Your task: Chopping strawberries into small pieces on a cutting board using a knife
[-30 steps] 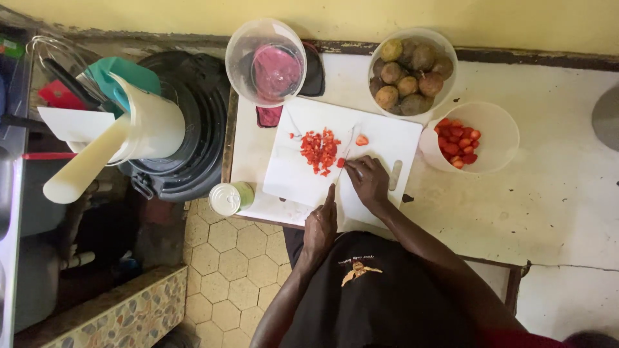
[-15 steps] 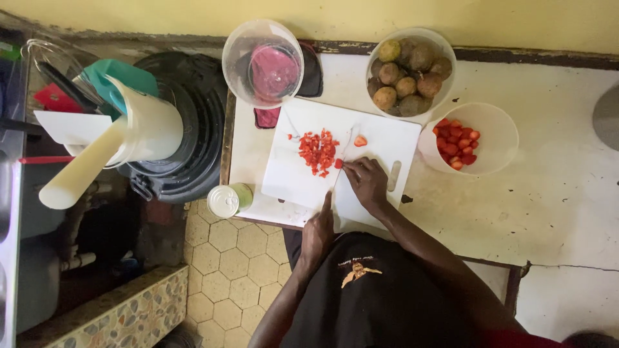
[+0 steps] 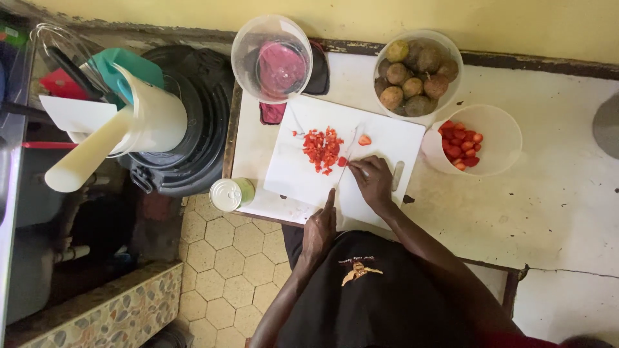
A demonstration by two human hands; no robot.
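Left hand [image 3: 320, 227] closed on a knife [image 3: 343, 162], forefinger laid along the handle, blade reaching over the white board [image 3: 293, 171] toward the chopped red pile [image 3: 322, 149]. Right hand [image 3: 372, 182] flat on the board, fingers curled, fingertips just beside the blade, apparently pinning a small red piece; grip otherwise too small to tell. Likely hazard: a nicked fingertip, given pads so near the edge. One loose piece [image 3: 365, 140] beyond the blade, liable to roll. Board near the table [image 3: 567, 212] edge, so a hard stroke could shift it. Red bowl [image 3: 471, 139], fruit bowl [image 3: 418, 72], pink bowl [image 3: 273, 59] and tin [image 3: 232, 194] close around, open to knocks.
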